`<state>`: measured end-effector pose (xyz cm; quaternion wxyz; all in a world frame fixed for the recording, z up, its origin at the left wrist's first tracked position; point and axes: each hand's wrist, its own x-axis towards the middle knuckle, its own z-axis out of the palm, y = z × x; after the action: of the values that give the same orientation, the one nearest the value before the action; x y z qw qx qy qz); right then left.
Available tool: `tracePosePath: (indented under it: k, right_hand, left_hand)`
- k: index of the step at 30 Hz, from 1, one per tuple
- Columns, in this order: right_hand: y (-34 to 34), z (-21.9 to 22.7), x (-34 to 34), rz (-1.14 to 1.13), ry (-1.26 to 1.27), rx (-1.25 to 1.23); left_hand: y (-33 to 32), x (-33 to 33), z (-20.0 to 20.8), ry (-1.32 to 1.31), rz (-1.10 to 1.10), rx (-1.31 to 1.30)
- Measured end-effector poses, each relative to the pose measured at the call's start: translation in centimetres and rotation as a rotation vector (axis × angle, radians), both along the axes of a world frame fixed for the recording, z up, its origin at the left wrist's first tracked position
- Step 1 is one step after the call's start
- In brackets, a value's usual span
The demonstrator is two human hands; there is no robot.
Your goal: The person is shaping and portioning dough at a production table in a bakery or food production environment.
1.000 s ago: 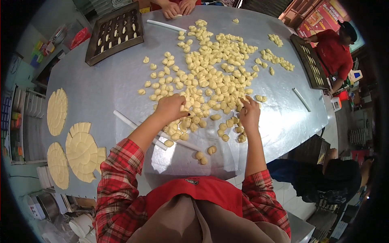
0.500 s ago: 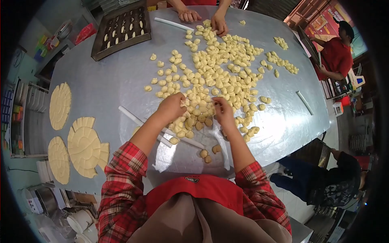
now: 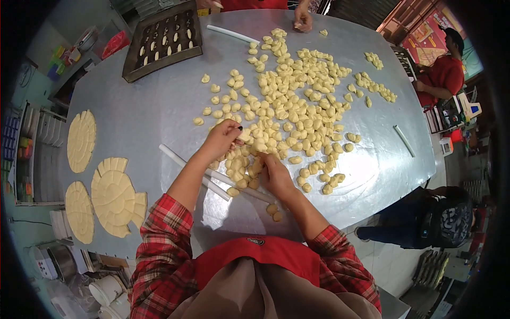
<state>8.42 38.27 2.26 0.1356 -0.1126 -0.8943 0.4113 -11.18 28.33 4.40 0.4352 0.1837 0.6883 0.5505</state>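
Note:
A big heap of pale yellow dough pieces (image 3: 297, 90) spreads over the metal table, and both my hands work at its near edge. My left hand (image 3: 222, 141) is closed, with a small dough piece (image 3: 244, 138) pinched at the fingertips. Just right of it and nearer to me, my right hand (image 3: 276, 175) curls its fingers round a dough piece (image 3: 257, 166) that is partly hidden and in shadow. Below my left wrist lie white rods (image 3: 172, 154), partly covered by my forearm. Two darker dough pieces (image 3: 274, 211) lie near my right forearm.
Flat, scored dough rounds (image 3: 114, 194) lie at the left of the table (image 3: 159, 114). A dark tray (image 3: 162, 40) with dough sticks is at the far left. Across the table a co-worker's hand (image 3: 303, 20) shows. Another white rod (image 3: 405, 141) lies at the right.
My right hand has moved left and nearer to me, shifting dough pieces. My left hand stays at the heap's edge. The co-worker's hands have drawn back from the heap and apart.

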Motion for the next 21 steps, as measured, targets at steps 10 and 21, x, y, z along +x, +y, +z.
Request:
tracePosePath:
  k: [10,21]
  right_hand:
    - [0.9,-0.8,-0.3,0.156,-0.059,0.306]
    - [12.7,4.1,-14.3,-0.052,0.419,0.031]
  left_hand:
    - [2.5,-5.7,-0.5,1.23,-0.124,-0.252]
    - [3.2,4.6,1.0,1.077,-0.391,-0.075]
